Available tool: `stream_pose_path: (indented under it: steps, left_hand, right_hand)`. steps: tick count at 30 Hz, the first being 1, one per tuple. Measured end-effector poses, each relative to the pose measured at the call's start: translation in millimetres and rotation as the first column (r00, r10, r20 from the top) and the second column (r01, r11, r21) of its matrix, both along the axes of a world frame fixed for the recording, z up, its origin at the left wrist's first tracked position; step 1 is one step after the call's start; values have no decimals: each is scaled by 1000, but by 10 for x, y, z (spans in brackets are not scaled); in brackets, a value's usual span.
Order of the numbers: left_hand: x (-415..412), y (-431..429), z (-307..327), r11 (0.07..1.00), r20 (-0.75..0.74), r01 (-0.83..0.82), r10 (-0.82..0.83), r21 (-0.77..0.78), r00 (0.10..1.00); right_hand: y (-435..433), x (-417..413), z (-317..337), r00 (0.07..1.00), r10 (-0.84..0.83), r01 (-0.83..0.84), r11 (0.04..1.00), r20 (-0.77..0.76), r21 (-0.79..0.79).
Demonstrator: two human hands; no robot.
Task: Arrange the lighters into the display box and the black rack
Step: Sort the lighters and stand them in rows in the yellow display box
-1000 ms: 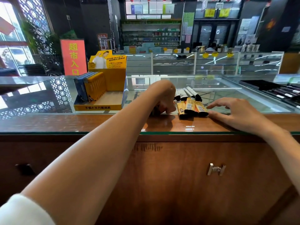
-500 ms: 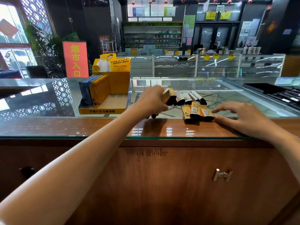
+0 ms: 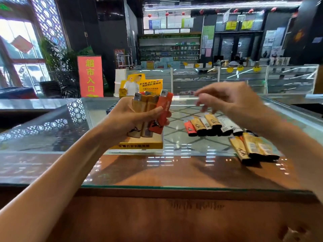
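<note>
left grip clasps three lighters over the display box

left grip (image 3: pixel 132 117) is raised above the bench, fingers and thumb curled round three slim plastic lighters (image 3: pixel 150 110) held upright side by side, silver metal heads on top. two of them are tan-yellow and the one on the right is orange-red, each with a black printed figure low on its body. the bundle sits in front of the yellow cardboard display box (image 3: pixel 139 146), whose front lip shows under the hand and whose printed back card stands up behind the lighter heads. right grip (image 3: pixel 232 100) hovers to the right at about the same height, apart from the bundle, fingers loosely spread and pointing left, grasping nothing; its fingertips are smeared by motion blur.

on the glass-topped bench (image 3: pixel 52 137), below the right grip, a row of loose lighters (image 3: pixel 211 124) lies side by side, orange-red, tan and white, black ends toward the person. nearer the bench edge and further right lies a second cluster of tan lighters (image 3: pixel 253 149), seemingly three, though the blur makes the count unsure. both groups lie to the right of the display box and apart from it. a red standing sign with yellow characters (image 3: pixel 90 75) stands on the shop floor beyond the bench, left of the box.
</note>
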State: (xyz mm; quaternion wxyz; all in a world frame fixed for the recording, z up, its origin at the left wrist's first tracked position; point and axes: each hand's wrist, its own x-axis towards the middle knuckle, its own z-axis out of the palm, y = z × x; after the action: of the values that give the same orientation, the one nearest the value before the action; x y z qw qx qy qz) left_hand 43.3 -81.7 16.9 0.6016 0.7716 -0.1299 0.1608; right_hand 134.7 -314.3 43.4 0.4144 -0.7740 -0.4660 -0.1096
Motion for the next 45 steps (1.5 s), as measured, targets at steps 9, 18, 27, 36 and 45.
stream_pose_path:
  steps: [9, 18, 27, 36, 45]
  left_hand:
    - [-158, 302, 99, 963, 289, -247, 208, 105, 935]
    - [-364, 967, 87, 923, 171, -229, 291, -308, 941]
    - [-401, 1061, -102, 915, 62, -64, 97, -398, 993]
    - [-388, 1079, -135, 865, -24, 81, -107, -496, 994]
    - [-460, 1029, -167, 902, -38, 216, -248, -373, 968]
  right_hand:
    - [946, -121, 144, 863, 315, -215, 937, -395, 275]
    - [1430, 283, 23, 978, -126, 137, 989, -166, 54]
    - [1825, 353, -129, 937, -240, 259, 965, 256, -43]
    - [1876, 399, -261, 931, -209, 241, 968, 300, -71]
    - [1884, 395, -301, 916, -280, 283, 959, 286, 32]
